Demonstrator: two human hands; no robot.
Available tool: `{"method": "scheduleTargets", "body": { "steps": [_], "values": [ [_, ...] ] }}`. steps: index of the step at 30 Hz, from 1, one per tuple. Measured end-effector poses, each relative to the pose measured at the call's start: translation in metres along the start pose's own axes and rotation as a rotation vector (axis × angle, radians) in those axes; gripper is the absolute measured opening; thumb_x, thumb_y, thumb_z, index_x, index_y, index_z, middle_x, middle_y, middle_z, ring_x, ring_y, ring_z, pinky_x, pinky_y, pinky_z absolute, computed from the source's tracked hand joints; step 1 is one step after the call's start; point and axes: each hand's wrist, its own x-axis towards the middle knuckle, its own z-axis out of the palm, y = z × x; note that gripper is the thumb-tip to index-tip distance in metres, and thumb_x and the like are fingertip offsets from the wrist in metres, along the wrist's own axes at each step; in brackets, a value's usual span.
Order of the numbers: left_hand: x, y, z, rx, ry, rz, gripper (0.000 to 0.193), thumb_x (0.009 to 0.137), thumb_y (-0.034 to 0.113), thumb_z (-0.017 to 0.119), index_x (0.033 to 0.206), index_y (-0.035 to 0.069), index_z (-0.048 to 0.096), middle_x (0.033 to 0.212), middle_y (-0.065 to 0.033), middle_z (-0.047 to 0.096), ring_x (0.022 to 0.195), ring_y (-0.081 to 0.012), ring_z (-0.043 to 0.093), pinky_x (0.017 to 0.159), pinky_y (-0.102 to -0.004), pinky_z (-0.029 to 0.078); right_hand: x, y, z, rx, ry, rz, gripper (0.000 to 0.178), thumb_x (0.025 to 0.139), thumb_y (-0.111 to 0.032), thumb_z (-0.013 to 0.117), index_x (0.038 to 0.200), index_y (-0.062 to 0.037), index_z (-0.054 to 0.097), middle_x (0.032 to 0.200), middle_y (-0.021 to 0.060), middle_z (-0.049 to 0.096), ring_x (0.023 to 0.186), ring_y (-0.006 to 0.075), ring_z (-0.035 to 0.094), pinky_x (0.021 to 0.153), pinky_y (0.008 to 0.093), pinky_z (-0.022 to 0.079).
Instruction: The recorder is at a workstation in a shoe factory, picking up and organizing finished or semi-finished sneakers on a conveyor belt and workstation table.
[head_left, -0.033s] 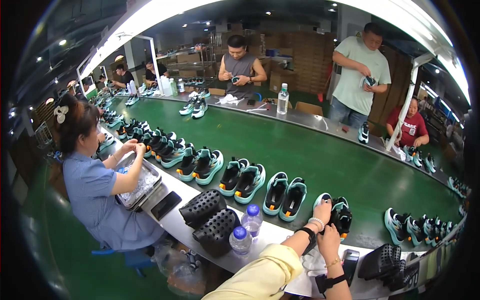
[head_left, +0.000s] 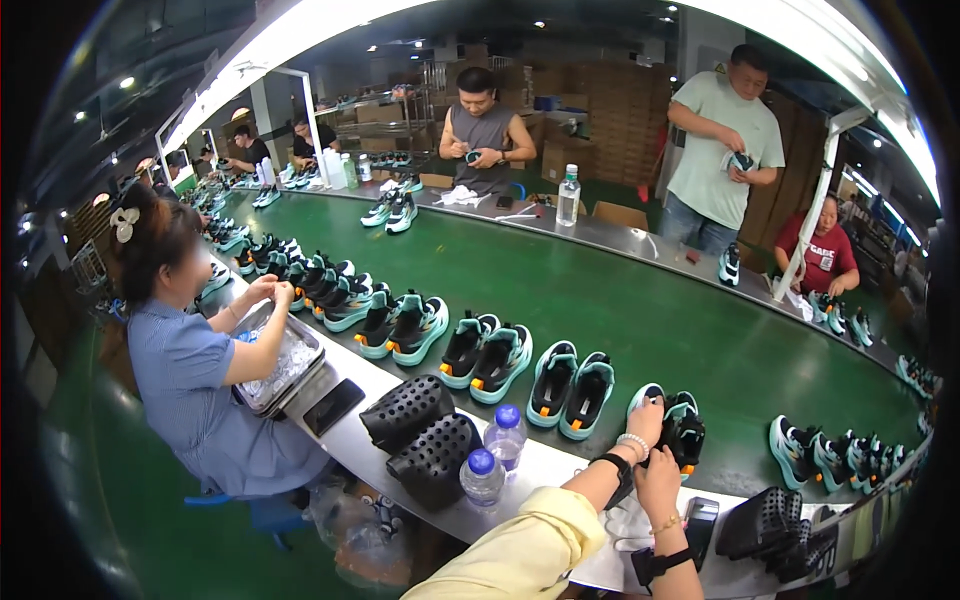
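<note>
A black and teal sneaker [head_left: 634, 398] stands on the green belt in front of me, largely covered by my hands. My left hand [head_left: 647, 424] is closed over its upper, with the fingertips hidden. Lower down, at the heel end, my right hand [head_left: 657, 482] has its fingers bent against the same sneaker; the exact grip is partly hidden. Close on the right is the matching sneaker [head_left: 684, 432], with an orange heel tab. Another pair of sneakers [head_left: 586, 398] stands just to the left. A white cloth or glove [head_left: 628, 524] lies under my wrists.
Sneaker pairs line the green belt [head_left: 560, 290] on both sides. Along the metal ledge [head_left: 540, 478] are black perforated clogs [head_left: 436, 462], blue-capped bottles [head_left: 483, 482], a phone [head_left: 702, 522] and more clogs [head_left: 762, 524]. A co-worker [head_left: 185, 350] sits at left; others work across the belt.
</note>
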Motion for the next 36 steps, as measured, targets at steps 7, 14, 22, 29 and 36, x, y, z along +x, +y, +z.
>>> {"method": "scheduleTargets", "body": {
  "steps": [7, 14, 22, 29, 36],
  "values": [
    [0.006, -0.006, -0.025, -0.059, -0.249, -0.177, 0.071, 0.082, 0.004, 0.063, 0.147, 0.005, 0.036, 0.122, -0.0333, 0.057, 0.103, -0.0399, 0.066, 0.092, -0.0439, 0.053, -0.003, 0.002, 0.001, 0.082, -0.016, 0.026, 0.047, 0.079, -0.019, 0.074, 0.117, 0.0026, 0.058, 0.121, 0.0199, 0.062, 0.128, 0.0362, 0.049, 0.102, 0.0455, 0.041],
    [0.013, -0.025, -0.013, -0.039, -0.14, -0.18, 0.053, 0.088, 0.011, 0.059, 0.138, 0.001, 0.045, 0.106, -0.0216, 0.069, 0.1, -0.0365, 0.067, 0.085, -0.0458, 0.055, -0.003, -0.006, 0.002, 0.106, -0.093, -0.034, 0.046, 0.085, -0.014, 0.065, 0.126, 0.0026, 0.052, 0.128, 0.0178, 0.057, 0.133, 0.0348, 0.044, 0.104, 0.0452, 0.039],
    [-0.012, -0.005, -0.036, 0.014, -0.109, -0.157, 0.077, 0.07, 0.027, 0.083, 0.138, 0.012, 0.049, 0.102, -0.0175, 0.07, 0.096, -0.0339, 0.069, 0.083, -0.0424, 0.056, -0.08, 0.002, -0.053, 0.716, 0.094, 0.167, 0.023, 0.099, -0.01, 0.049, 0.117, 0.0023, 0.056, 0.093, 0.0161, 0.069, 0.083, 0.0212, 0.067, 0.072, 0.0298, 0.052],
    [-0.023, -0.006, -0.049, -0.221, -0.034, -0.222, 0.083, 0.074, 0.025, 0.079, 0.142, 0.005, 0.036, 0.109, -0.0249, 0.066, 0.1, -0.0413, 0.065, 0.088, -0.0466, 0.053, -0.171, 0.049, -0.072, 0.991, 0.323, 0.471, 0.025, 0.106, -0.021, 0.038, 0.108, -0.0027, 0.056, 0.067, 0.007, 0.062, 0.047, 0.0088, 0.054, 0.04, 0.0205, 0.04],
    [-0.125, 0.042, -0.124, -0.582, 0.156, 0.044, 0.03, 0.094, 0.03, 0.062, 0.098, 0.001, 0.056, 0.096, -0.0178, 0.063, 0.095, -0.0364, 0.06, 0.083, -0.0434, 0.047, -0.225, 0.14, -0.055, 0.991, 0.58, 0.687, 0.029, 0.105, -0.026, 0.042, 0.106, -0.0041, 0.061, 0.057, 0.0018, 0.054, 0.047, 0.007, 0.046, 0.044, 0.022, 0.035]
  ]
}}
